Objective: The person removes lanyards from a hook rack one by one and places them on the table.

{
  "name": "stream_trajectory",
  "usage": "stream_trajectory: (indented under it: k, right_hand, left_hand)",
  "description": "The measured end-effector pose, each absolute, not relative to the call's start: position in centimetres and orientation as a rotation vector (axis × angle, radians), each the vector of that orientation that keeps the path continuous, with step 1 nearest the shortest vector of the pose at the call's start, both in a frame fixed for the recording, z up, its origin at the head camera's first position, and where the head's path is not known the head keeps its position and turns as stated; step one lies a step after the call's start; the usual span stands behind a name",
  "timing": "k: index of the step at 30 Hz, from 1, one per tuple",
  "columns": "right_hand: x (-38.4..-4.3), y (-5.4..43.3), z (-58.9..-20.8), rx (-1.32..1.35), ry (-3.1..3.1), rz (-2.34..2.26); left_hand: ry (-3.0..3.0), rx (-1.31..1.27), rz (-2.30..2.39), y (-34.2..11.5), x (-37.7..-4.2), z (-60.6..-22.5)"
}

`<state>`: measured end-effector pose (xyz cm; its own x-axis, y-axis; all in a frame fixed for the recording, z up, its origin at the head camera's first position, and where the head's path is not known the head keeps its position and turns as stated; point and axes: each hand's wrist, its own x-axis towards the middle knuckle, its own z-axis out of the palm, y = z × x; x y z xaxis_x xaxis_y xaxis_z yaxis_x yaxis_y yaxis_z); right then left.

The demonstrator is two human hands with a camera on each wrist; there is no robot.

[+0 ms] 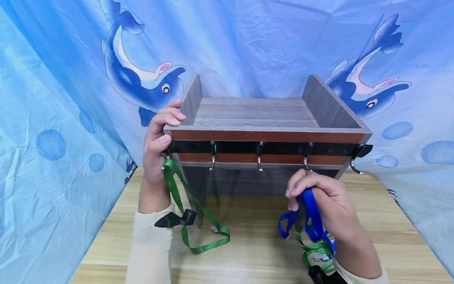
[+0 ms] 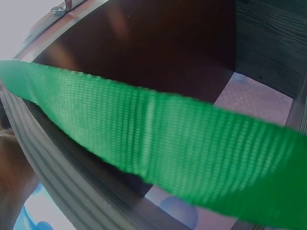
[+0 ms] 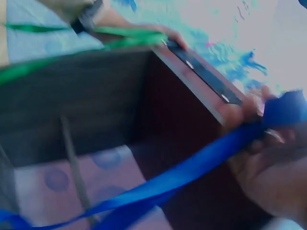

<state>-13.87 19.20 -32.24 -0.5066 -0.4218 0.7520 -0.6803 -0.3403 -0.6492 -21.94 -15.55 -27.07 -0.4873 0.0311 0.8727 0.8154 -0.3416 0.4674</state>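
A grey wood-grain shelf (image 1: pixel 255 114) stands on the table, its front rail bearing a black strip of metal hooks (image 1: pixel 260 156). My left hand (image 1: pixel 157 138) grips the shelf's left front corner, thumb at the front and fingers over the side. From the leftmost hook hangs a green lanyard (image 1: pixel 209 215), its strap crossing the left wrist view close up. Below the rail, my right hand (image 1: pixel 326 197) pinches a blue lanyard (image 1: pixel 311 213) near the fourth hook. More green strap (image 1: pixel 317 248) and a white clip show under the blue loops, beside the right wrist.
The light wood table (image 1: pixel 241 252) extends around the shelf. A blue curtain (image 1: pixel 276 47) with printed dolphins hangs behind and at both sides. Black wrist cameras sit on both wrists. The rightmost hook (image 1: pixel 356 165) juts out at the strip's end.
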Motion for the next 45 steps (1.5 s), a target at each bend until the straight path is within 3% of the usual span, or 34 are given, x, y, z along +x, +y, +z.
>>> stream_trajectory:
  k: [6,21,28,33,41,45]
  right_hand:
    - [-12.5,23.8,-31.9,1.415,-2.096,1.746]
    - [-12.4,31.7,-32.2,1.289,-1.88,1.895]
    - [-12.7,33.9,-33.0,0.956,-2.125,1.775]
    - [-13.6,34.9,-33.9,0.676,-2.542,1.396]
    - [-14.1,35.4,-34.4,0.697,-2.775,1.095]
    - [-13.8,34.5,-34.0,0.894,-2.718,1.187]
  left_hand:
    - [-1.338,-1.131,-1.893,-15.5,-22.0,-27.1]
    - [-1.338,-1.13,-1.884,-15.4,-22.1,-27.1]
    - [-1.359,-1.13,-1.873,-15.6,-22.1,-27.1]
    - [-1.358,-1.142,-1.874,-15.6,-22.1,-27.2]
    - [-1.335,-1.142,-1.9,-15.6,-22.1,-27.1]
    - [-1.349,-1.13,-1.904,-15.6,-22.1,-27.2]
